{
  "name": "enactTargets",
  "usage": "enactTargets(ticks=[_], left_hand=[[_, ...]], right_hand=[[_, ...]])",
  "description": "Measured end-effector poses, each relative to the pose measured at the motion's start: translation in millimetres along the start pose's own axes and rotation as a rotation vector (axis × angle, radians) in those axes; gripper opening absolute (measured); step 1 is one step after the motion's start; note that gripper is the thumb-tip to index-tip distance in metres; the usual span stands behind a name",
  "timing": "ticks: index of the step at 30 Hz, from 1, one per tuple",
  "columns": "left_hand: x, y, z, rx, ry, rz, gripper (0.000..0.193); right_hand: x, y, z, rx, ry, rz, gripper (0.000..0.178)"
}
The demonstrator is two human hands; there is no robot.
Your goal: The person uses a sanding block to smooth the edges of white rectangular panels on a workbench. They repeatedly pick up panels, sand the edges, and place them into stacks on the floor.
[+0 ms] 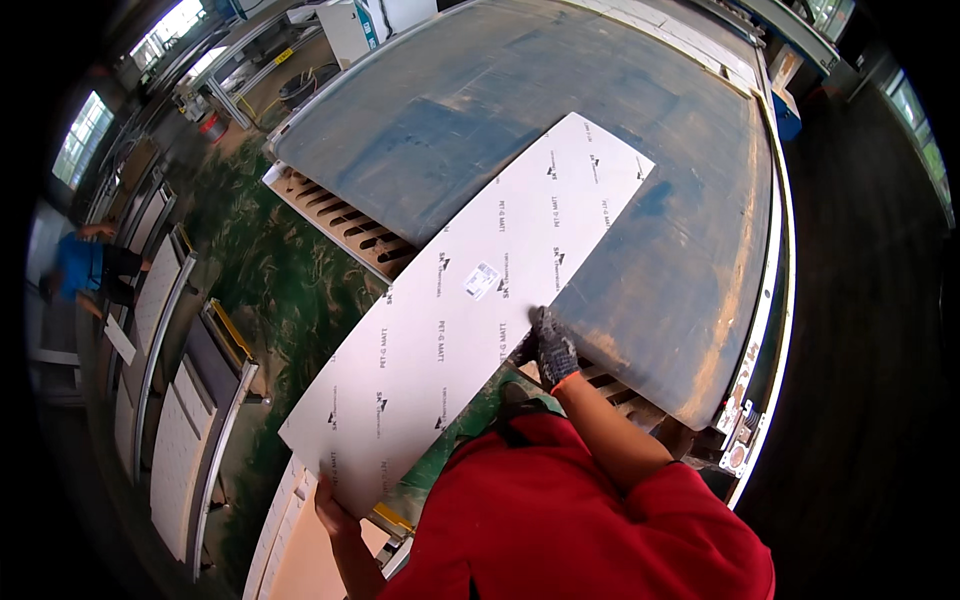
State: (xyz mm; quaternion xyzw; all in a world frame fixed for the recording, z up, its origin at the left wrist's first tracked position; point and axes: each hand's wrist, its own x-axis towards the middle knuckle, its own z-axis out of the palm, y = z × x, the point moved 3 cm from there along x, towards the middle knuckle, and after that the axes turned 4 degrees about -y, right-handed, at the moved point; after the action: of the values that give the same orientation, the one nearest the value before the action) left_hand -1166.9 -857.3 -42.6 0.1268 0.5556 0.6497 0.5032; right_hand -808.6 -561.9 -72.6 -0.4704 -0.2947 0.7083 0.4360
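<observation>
A long white panel with rows of dark print and a small white label lies slantwise before me. Its far end is over the dark conveyor belt, while the near end juts out past the belt's edge. My right hand, in a dark grey glove with an orange cuff, grips the panel's right long edge, thumb on top. At the near left end my bare left hand holds the panel by its edge; some of its fingers are hidden beneath.
Slotted wooden strips line the belt's near side. Stacked boards stand below the panel's near end. Carts with panels are at the left, where a person in blue bends over. Dust streaks the green floor.
</observation>
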Motion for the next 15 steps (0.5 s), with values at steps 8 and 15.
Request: enactTargets(ticks=[8, 15], left_hand=[[-7.6, 13.2, -70.3, 0.008, 0.084, 0.002, 0.056], [-6.1, 14.0, -80.3, 0.003, 0.064, -0.031, 0.055]], right_hand=[[-8.3, 18.7, 28.9, -0.085, 0.058, 0.047, 0.045], [-45.9, 21.6, 58.8, -0.547, 0.008, 0.075, 0.046]])
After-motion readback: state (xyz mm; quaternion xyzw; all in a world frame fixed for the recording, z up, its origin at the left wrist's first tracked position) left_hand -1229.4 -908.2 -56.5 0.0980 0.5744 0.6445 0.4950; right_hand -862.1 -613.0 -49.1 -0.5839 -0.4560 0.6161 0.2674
